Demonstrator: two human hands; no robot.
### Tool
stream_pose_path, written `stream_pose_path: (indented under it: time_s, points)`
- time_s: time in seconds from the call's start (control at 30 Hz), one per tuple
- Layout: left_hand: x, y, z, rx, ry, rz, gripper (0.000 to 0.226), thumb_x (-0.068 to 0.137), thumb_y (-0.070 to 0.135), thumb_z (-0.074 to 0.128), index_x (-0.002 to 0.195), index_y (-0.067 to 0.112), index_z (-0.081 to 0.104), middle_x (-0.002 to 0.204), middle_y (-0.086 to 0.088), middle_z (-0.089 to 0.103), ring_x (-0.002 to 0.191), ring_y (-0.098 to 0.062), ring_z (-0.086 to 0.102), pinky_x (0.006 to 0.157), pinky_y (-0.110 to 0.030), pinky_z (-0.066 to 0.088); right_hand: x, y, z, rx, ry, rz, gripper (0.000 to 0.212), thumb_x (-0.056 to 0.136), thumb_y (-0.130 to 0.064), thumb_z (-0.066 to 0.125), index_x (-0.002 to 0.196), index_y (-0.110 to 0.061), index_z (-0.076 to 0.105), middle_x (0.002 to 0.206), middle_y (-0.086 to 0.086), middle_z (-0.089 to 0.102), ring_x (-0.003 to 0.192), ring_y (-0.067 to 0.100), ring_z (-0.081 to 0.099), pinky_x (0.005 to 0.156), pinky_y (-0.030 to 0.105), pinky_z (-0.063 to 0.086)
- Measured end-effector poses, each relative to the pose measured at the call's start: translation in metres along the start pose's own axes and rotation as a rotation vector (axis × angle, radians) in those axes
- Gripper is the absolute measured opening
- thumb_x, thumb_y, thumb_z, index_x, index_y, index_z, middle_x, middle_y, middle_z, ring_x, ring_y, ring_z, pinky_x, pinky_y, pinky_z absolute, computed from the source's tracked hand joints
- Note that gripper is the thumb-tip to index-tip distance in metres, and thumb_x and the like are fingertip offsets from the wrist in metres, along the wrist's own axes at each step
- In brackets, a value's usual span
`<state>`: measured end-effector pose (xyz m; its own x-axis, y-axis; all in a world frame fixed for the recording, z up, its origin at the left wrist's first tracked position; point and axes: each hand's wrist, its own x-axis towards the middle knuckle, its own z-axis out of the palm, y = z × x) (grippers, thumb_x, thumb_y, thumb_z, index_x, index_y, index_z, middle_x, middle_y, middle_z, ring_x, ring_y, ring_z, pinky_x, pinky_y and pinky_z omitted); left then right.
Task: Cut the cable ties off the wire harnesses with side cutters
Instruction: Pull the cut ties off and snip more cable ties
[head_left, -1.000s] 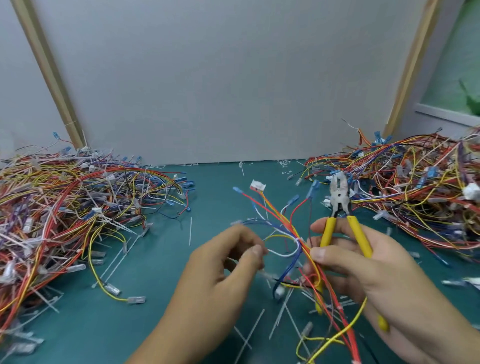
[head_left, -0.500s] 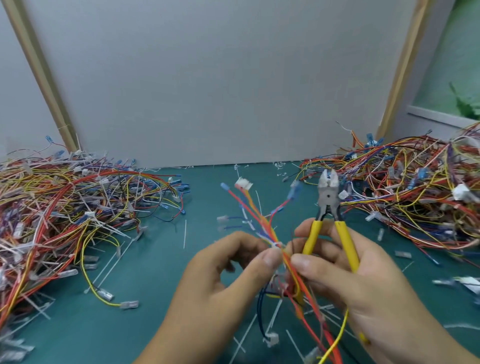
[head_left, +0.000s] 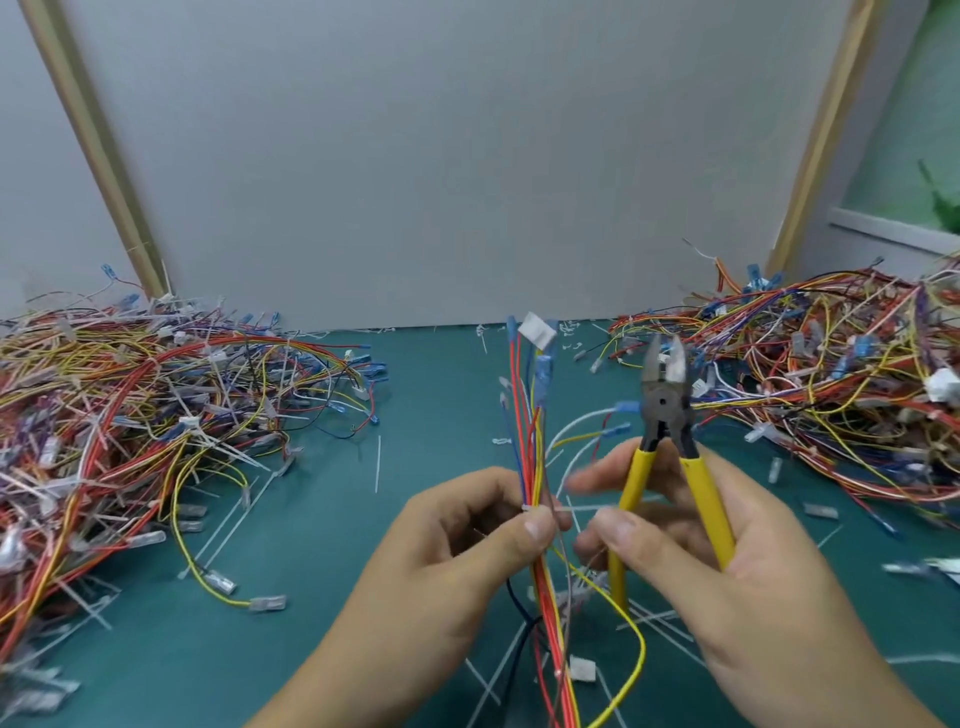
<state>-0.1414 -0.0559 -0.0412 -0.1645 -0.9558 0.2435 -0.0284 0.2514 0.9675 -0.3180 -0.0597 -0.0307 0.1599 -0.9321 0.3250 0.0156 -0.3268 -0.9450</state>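
Left hand (head_left: 467, 545) fingers (head_left: 488, 493) clenched in a pinch on the wire harness (head_left: 530, 441), thumb right at a white cable tie (head_left: 527, 507) wrapped round the bundle. Right hand (head_left: 727, 561) grasps the side cutters (head_left: 667, 400) by the yellow handles, palm wrapped round. Its thumb and forefinger reach toward the tie's tail; blurred, contact unclear. Cutter nose points up, away from the fingers, jaws slightly parted, well clear of the tie.

Step, judged: tie located, not cut yet. Next move calls for tipping the nose down to the tie and getting one blade under the strap, not the insulation.

Harness: thin red, yellow, orange and blue wires, flexible, rising above the fingers to a white blocky connector (head_left: 537, 331), slack below. Tie: thin, stiff-looking plastic strap. Handles smooth plastic, head dark metal.

Beyond the fingers, a teal matte counter (head_left: 322, 545) littered with cut tie strips (head_left: 378, 462). Tangled left pile (head_left: 130, 415) and right pile (head_left: 831, 389) lie well out to either side.
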Motion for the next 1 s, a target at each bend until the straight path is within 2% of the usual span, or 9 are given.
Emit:
stream_pose_path:
  time_s: [0.03, 0.1, 0.17, 0.23, 0.33, 0.43, 0.7, 0.83, 1.0]
  points:
    - [0.000, -0.001, 0.001, -0.003, -0.014, -0.010, 0.030, 0.075, 0.037, 0.071, 0.080, 0.008, 0.067, 0.081, -0.026, 0.060, 0.077, -0.014, 0.051, 0.070, -0.023, 0.040, 0.000, 0.003, 0.000, -0.011, -0.013, 0.012, 0.027, 0.081, -0.004, 0.070, 0.089, -0.030, 0.070, 0.091, 0.002, 0.076, 0.071, 0.021, 0.073, 0.065, 0.021, 0.057]
    - [0.000, -0.001, 0.003, 0.000, -0.025, -0.029, 0.030, 0.070, 0.039, 0.070, 0.071, 0.010, 0.063, 0.071, -0.016, 0.054, 0.070, -0.011, 0.047, 0.064, -0.019, 0.037, -0.001, 0.007, 0.000, -0.033, -0.032, 0.045, 0.040, 0.085, 0.008, 0.065, 0.088, -0.031, 0.070, 0.085, 0.006, 0.075, 0.068, 0.023, 0.072, 0.065, 0.025, 0.058]
    - [0.000, 0.000, 0.004, -0.012, -0.027, -0.046, 0.021, 0.074, 0.029, 0.070, 0.065, 0.012, 0.061, 0.063, 0.001, 0.052, 0.061, -0.007, 0.045, 0.060, -0.013, 0.036, -0.001, 0.009, 0.000, -0.053, -0.033, 0.067, 0.041, 0.085, 0.008, 0.065, 0.088, -0.033, 0.070, 0.083, 0.006, 0.074, 0.069, 0.023, 0.071, 0.066, 0.028, 0.059]
    - [0.000, -0.001, 0.005, -0.020, -0.019, -0.070, 0.025, 0.076, 0.029, 0.068, 0.064, 0.009, 0.061, 0.060, 0.005, 0.051, 0.059, -0.005, 0.044, 0.058, -0.011, 0.035, -0.001, 0.011, -0.001, -0.082, -0.046, 0.077, 0.037, 0.084, 0.002, 0.070, 0.088, -0.035, 0.069, 0.083, 0.003, 0.073, 0.073, 0.020, 0.071, 0.070, 0.031, 0.061]
    - [0.001, -0.003, 0.005, 0.034, 0.005, -0.079, 0.031, 0.068, 0.045, 0.070, 0.058, 0.018, 0.058, 0.060, 0.003, 0.044, 0.060, -0.010, 0.037, 0.056, -0.018, 0.030, -0.001, 0.013, 0.001, -0.143, -0.065, 0.079, 0.027, 0.076, -0.018, 0.076, 0.092, -0.038, 0.067, 0.082, -0.003, 0.073, 0.072, 0.014, 0.070, 0.074, 0.033, 0.062]
    - [0.002, -0.006, 0.003, 0.056, 0.030, -0.089, 0.028, 0.061, 0.045, 0.069, 0.055, 0.022, 0.056, 0.057, 0.007, 0.046, 0.059, -0.010, 0.038, 0.056, -0.018, 0.030, 0.000, 0.012, 0.003, -0.181, -0.080, 0.086, 0.029, 0.068, -0.026, 0.069, 0.093, -0.040, 0.065, 0.082, -0.004, 0.073, 0.070, 0.014, 0.070, 0.071, 0.037, 0.062]
    - [0.005, -0.007, 0.002, 0.118, 0.042, -0.122, 0.034, 0.055, 0.050, 0.069, 0.056, 0.019, 0.055, 0.062, -0.005, 0.041, 0.065, -0.018, 0.033, 0.064, -0.031, 0.026, 0.003, 0.015, 0.000, -0.205, -0.085, 0.113, 0.026, 0.068, -0.023, 0.066, 0.088, -0.038, 0.061, 0.075, -0.003, 0.071, 0.071, 0.027, 0.067, 0.065, 0.032, 0.057]
    - [0.004, -0.005, 0.003, 0.140, 0.034, -0.132, 0.034, 0.058, 0.049, 0.071, 0.057, 0.017, 0.058, 0.061, -0.006, 0.042, 0.062, -0.017, 0.036, 0.060, -0.028, 0.027, 0.004, 0.017, -0.004, -0.255, -0.088, 0.138, 0.034, 0.079, -0.007, 0.072, 0.088, -0.038, 0.062, 0.077, -0.002, 0.071, 0.073, 0.023, 0.067, 0.068, 0.029, 0.056]
    - [0.003, -0.001, 0.001, 0.037, -0.136, -0.230, 0.015, 0.061, 0.030, 0.082, 0.062, 0.024, 0.068, 0.064, -0.004, 0.057, 0.061, -0.017, 0.051, 0.055, -0.023, 0.045, 0.004, 0.016, -0.008, -0.294, -0.067, 0.137, 0.035, 0.081, -0.007, 0.071, 0.089, -0.039, 0.061, 0.078, -0.003, 0.071, 0.070, 0.015, 0.067, 0.067, 0.028, 0.057]
